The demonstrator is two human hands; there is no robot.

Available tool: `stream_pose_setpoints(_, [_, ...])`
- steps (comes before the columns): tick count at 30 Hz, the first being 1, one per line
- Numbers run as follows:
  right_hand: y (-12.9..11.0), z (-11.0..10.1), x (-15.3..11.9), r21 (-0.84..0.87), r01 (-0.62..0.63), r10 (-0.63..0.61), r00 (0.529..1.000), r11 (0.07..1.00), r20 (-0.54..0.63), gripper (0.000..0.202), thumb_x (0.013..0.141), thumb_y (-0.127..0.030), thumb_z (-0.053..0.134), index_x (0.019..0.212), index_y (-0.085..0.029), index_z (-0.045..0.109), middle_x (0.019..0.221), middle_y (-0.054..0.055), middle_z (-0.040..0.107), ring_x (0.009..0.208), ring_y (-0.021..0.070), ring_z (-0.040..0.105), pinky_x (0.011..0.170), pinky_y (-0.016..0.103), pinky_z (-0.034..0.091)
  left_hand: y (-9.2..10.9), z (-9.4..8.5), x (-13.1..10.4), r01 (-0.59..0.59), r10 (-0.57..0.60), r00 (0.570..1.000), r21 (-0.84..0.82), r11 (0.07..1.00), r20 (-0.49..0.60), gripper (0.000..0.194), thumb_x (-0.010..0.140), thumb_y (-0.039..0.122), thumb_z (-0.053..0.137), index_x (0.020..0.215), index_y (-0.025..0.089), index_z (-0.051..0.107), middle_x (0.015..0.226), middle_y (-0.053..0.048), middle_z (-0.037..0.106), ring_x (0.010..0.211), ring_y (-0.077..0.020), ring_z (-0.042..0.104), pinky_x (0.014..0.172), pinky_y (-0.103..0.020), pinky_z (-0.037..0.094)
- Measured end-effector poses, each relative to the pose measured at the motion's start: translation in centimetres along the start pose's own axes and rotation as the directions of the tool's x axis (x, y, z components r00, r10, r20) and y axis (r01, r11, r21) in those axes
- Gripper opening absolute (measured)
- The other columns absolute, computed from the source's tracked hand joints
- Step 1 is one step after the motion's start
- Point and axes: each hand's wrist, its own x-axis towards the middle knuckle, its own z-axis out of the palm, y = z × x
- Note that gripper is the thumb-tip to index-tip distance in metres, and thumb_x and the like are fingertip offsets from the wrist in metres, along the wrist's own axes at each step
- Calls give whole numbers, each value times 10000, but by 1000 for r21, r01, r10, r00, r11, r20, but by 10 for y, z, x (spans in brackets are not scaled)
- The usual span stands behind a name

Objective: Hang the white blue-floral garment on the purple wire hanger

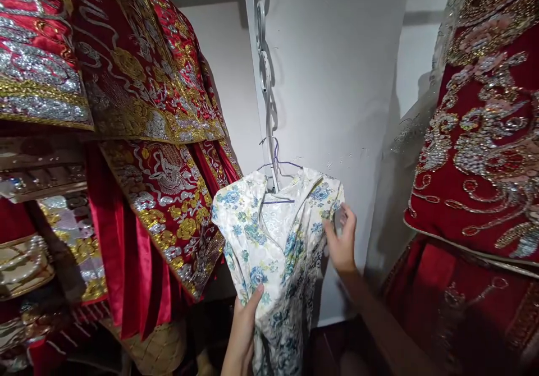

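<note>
A white dress with blue and green flowers (269, 264) hangs on a thin purple wire hanger (288, 164) in front of a white metal stand (267, 101). Its neckline lies open in a V. My left hand (246, 320) grips the dress at its lower left side, thumb on the front and the other fingers hidden behind the cloth. At the right sleeve is my right hand (343, 241), with thumb and fingers apart around the sleeve's edge; no firm hold on the cloth shows.
Red garments with gold and silver embroidery (168, 90) fill the left side. Another beaded red garment (484, 140) hangs at the right. A pale wall (337, 84) stands behind the dress. A woven basket-like object (155, 348) is low on the left.
</note>
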Motion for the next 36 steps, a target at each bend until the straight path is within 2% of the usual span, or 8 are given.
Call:
stream_pose_setpoints(3, [-3, 6, -35, -101, 67, -29, 940, 993, 341, 297, 897, -452, 570, 1096, -231, 574, 1081, 89, 624, 1009, 251, 576, 885, 373, 464, 0, 7, -6, 92, -94, 995, -53, 994, -33, 607, 802, 307, 742, 1370, 205, 556, 1249, -131, 688, 1269, -316, 588, 1097, -462, 458])
stream_pose_setpoints(9, [-18, 14, -50, -321, 132, 185, 593, 938, 784, 389, 904, -530, 537, 693, -228, 414, 617, -43, 454, 558, 139, 410, 539, 273, 280, -2, 14, -16, 60, -60, 998, -104, 993, 12, 655, 793, 332, 765, 1388, 195, 527, 1321, -130, 651, 1263, -303, 592, 1074, -431, 477])
stream_pose_setpoints(16, [-18, 5, -48, -383, 216, 120, 717, 898, 686, 413, 961, -477, 444, 667, -227, 296, 554, -59, 346, 516, 129, 330, 532, 277, 207, -16, 18, -19, -27, 28, 999, -7, 1000, 22, 667, 741, 467, 802, 1301, 174, 589, 1315, -136, 647, 1298, -305, 557, 1130, -423, 400])
stream_pose_setpoints(21, [-37, -10, -30, -323, 349, 75, 569, 880, 819, 433, 1000, -449, 355, 637, -215, 388, 545, -37, 402, 525, 135, 362, 557, 286, 201, -22, 19, -17, -140, 151, 986, 137, 981, -73, 581, 748, 504, 767, 1190, 154, 626, 1156, -141, 690, 1226, -335, 589, 1074, -461, 438])
stream_pose_setpoints(25, [-50, -17, -19, -298, 419, 75, 472, 858, 878, 478, 998, -456, 366, 591, -205, 395, 525, -33, 395, 522, 129, 358, 563, 284, 201, -19, 31, -25, -495, 667, 691, 489, 718, -280, 588, 803, 445, 721, 1289, 195, 506, 1350, -154, 520, 1301, -324, 476, 1119, -471, 361])
stream_pose_setpoints(27, [-56, -17, -18, -293, 472, 64, 441, 831, 895, 479, 997, -443, 374, 583, -203, 373, 520, -33, 386, 517, 127, 337, 563, 287, 193, -16, 46, -30, -628, 793, 604, 567, 532, -75, 484, 840, 373, 695, 1259, 214, 512, 1332, -144, 502, 1301, -296, 459, 1122, -433, 353])
stream_pose_setpoints(30, [-67, -18, -14, -260, 538, 55, 367, 802, 929, 462, 999, -392, 385, 579, -201, 394, 533, -23, 424, 518, 130, 348, 569, 291, 197, -11, 70, -30, -737, 686, 655, 466, 489, 316, 291, 921, 300, 594, 1194, 215, 537, 1156, -112, 577, 1132, -245, 559, 995, -363, 448])
stream_pose_setpoints(36, [-81, -11, 26, -249, 647, 52, 308, 721, 950, 505, 992, -379, 436, 520, -206, 385, 477, -24, 394, 478, 132, 340, 604, 306, 230, 9, 85, -22, -769, 591, 635, 481, 421, 498, 129, 986, 225, 420, 1009, 196, 543, 923, -60, 562, 857, -189, 577, 779, -289, 443])
